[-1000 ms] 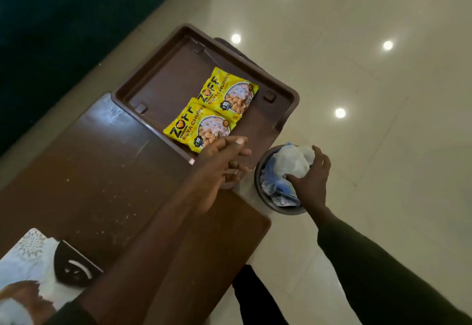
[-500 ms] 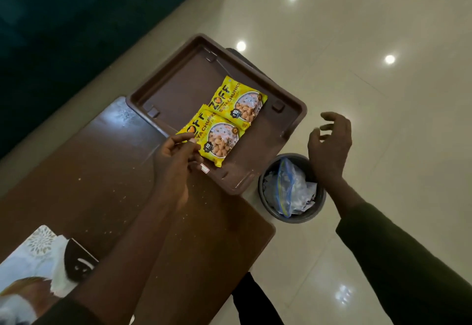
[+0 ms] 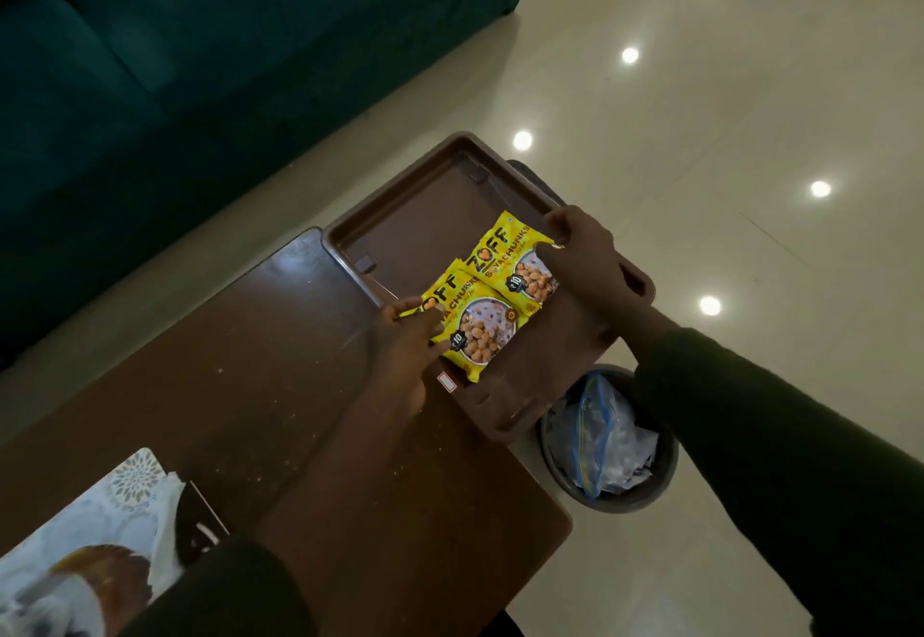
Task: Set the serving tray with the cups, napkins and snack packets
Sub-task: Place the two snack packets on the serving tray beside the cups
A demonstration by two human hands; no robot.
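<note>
A brown serving tray (image 3: pixel 425 216) sits at the far end of a dark wooden table, overhanging its edge. Two yellow snack packets lie side by side in it. My left hand (image 3: pixel 405 356) pinches the left corner of the near packet (image 3: pixel 475 331). My right hand (image 3: pixel 585 256) pinches the right edge of the far packet (image 3: pixel 505 256) and covers part of it. No cups are in view.
The wooden table (image 3: pixel 250 386) runs toward me. A round bin (image 3: pixel 610 441) with plastic bags stands on the floor under my right forearm. A dark green sofa (image 3: pixel 200 61) fills the upper left. A patterned white cloth or napkin pile (image 3: pixel 85 546) lies at the near left corner.
My right hand left the bin, rose and came onto the far packet's right edge. My left hand moved onto the near packet's corner. The camera view shifted.
</note>
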